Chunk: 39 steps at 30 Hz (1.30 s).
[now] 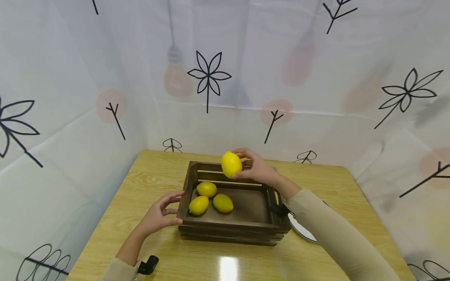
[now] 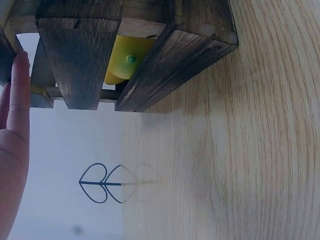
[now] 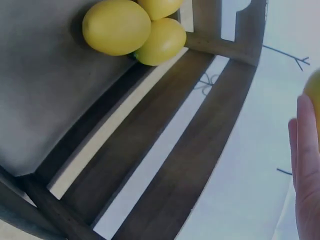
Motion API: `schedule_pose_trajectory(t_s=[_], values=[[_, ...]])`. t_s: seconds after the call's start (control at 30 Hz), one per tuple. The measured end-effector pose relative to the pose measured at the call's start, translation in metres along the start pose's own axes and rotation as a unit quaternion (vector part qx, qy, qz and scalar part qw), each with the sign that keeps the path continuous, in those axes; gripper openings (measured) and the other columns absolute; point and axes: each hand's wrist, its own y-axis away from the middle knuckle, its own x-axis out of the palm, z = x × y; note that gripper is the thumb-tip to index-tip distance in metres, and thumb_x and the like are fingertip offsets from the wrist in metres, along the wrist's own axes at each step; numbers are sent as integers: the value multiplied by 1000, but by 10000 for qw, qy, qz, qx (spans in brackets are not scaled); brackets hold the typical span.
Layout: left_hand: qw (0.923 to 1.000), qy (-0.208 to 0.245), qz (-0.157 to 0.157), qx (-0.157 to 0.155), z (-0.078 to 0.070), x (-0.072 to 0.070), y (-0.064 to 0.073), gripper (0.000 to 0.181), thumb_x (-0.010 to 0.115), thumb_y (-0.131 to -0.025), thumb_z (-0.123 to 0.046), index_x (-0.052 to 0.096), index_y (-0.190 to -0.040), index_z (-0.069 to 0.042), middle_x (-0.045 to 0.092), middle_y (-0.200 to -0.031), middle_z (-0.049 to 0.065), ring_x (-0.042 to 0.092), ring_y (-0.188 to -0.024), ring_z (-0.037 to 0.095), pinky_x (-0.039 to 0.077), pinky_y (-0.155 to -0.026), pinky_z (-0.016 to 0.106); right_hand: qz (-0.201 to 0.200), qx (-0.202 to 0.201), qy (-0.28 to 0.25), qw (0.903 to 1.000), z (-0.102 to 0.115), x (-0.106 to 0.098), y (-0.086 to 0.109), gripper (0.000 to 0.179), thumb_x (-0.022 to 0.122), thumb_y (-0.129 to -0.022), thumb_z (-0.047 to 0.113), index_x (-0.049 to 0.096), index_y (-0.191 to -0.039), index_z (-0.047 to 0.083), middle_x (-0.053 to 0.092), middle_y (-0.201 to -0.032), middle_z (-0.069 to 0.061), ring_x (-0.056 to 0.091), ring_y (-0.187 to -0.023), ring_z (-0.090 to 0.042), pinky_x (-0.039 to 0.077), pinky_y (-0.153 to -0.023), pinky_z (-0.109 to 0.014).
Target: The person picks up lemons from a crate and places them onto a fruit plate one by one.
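Note:
Above the far side of a dark wooden crate (image 1: 232,228), my right hand (image 1: 258,169) pinches a yellow lemon (image 1: 231,164) between thumb and fingers. Three more lemons lie in the crate's left half: one at the back (image 1: 206,189), one at front left (image 1: 199,205) and one to their right (image 1: 223,203). My left hand (image 1: 159,214) touches the crate's left end with its fingertips and thumb, fingers spread. The left wrist view shows fingers (image 2: 20,95) against the slats and a lemon (image 2: 129,57) through a gap. At the right wrist view's edge, the held lemon (image 3: 314,90) is mostly cut off.
The crate stands on a light wooden table (image 1: 151,175). Partly hidden under my right forearm is a white plate (image 1: 303,230) with a dark rim, right of the crate. A patterned white cloth (image 1: 225,128) hangs behind the table and along both sides.

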Motion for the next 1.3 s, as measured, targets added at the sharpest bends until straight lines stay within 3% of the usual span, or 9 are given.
schedule_pose_trajectory(t_s=[0.27, 0.5, 1.3], values=[[9999, 18, 6, 112, 0, 0, 0, 68, 72, -79, 0, 40, -139, -4, 36, -140, 17, 43, -119, 11, 49, -87, 32, -577, -369, -363, 9970, 4, -3, 13, 66, 75, -77, 2, 43, -134, 11, 43, -126, -18, 55, -99, -32, 53, -81, -36], [9999, 29, 30, 115, 1, 1, 0, 68, 71, -80, 0, 40, -140, -5, 34, -141, 17, 43, -119, 11, 49, -88, 32, -941, -514, -573, 9926, 11, -11, 30, 66, 74, -77, 0, 42, -134, 9, 45, -124, -17, 56, -98, -30, 53, -78, -34], [9999, 38, 60, 115, -2, 1, 0, 67, 70, -81, 1, 39, -140, -4, 34, -141, 18, 43, -119, 10, 49, -88, 32, -1423, -361, -495, 9879, 4, -38, 81, 65, 70, -82, 1, 39, -137, 11, 43, -127, -15, 56, -105, -18, 53, -79, -30]])
